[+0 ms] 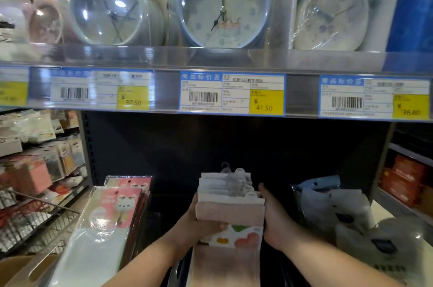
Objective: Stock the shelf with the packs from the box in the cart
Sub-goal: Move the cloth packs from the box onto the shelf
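Pink and white packs point(230, 200), stacked upright with clear hooks on top, sit at the front of the dark lower shelf point(164, 146) between both hands. The left hand point(201, 223) curls round their lower front edge. The right hand point(274, 216) lies against their side with its fingers hidden, so I cannot tell its grip. A heart-print pack point(243, 237) shows beneath them, half covered, and blurred clocks point(222, 3) stand above.

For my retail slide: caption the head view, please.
Left hand and right hand hold a stack of packs beneath the alarm clocks.
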### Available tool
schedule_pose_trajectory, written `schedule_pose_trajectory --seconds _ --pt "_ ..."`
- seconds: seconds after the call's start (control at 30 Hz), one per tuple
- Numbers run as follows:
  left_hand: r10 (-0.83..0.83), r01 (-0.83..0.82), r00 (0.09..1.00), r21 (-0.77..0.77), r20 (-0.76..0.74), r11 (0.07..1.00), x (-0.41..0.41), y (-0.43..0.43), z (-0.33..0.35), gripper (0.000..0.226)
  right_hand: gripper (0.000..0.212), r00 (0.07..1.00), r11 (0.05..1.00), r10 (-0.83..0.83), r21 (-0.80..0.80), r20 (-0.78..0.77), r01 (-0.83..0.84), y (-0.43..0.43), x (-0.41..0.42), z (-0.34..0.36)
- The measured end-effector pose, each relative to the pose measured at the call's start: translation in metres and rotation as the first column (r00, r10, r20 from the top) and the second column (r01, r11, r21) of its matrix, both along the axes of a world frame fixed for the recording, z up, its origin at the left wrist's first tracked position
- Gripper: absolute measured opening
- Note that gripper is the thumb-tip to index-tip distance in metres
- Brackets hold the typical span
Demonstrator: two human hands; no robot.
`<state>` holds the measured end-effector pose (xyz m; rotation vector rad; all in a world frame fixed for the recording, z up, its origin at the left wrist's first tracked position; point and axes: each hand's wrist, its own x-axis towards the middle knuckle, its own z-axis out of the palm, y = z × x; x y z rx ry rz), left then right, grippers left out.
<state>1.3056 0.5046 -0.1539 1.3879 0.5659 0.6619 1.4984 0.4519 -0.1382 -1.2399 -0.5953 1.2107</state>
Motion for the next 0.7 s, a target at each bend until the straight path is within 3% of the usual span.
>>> schedule_pose_trajectory --seconds 0.1,0.23,0.37,0.43,0.5,0.6,0.7 --pt "0.021 -0.021 0.999 0.003 0.044 1.000 0.006 -0.003 -0.003 0.078 0.061 1.000 1.000 -0.013 0.016 0.001 0.013 -0.004 -0.001 0.003" --pt "0.091 -0.091 0.996 -0.014 0.018 0.996 0.005 -0.005 -0.004 0.077 0.062 1.000 1.000 0.003 0.010 0.028 -0.003 -0.006 -0.004 0.006" --pt "0.110 -0.113 0.990 -0.025 -0.092 0.993 0.000 0.000 -0.013 0.131 0.066 0.996 0.998 -0.053 -0.019 0.072 0.055 -0.011 -0.007 0.002" --pt "0.116 -0.122 0.981 -0.035 -0.156 0.992 -0.003 0.000 -0.019 0.138 0.070 0.992 0.993 -0.103 -0.042 0.066 0.106 -0.014 -0.005 -0.010" --pt "0.119 -0.138 0.973 -0.086 -0.199 0.987 -0.004 -0.004 -0.022 0.117 0.072 0.990 0.988 -0.129 -0.075 0.064 0.134 -0.019 -0.007 -0.023" --pt "0.127 -0.156 0.972 -0.140 -0.198 0.978 -0.001 -0.013 -0.030 0.061 0.059 0.992 0.992 -0.094 -0.074 0.081 0.100 -0.026 -0.021 -0.027" --pt "0.144 -0.173 0.972 -0.149 -0.187 0.973 0.002 -0.017 -0.032 0.052 0.053 0.992 0.994 -0.092 -0.055 0.081 0.097 -0.026 -0.031 -0.028"
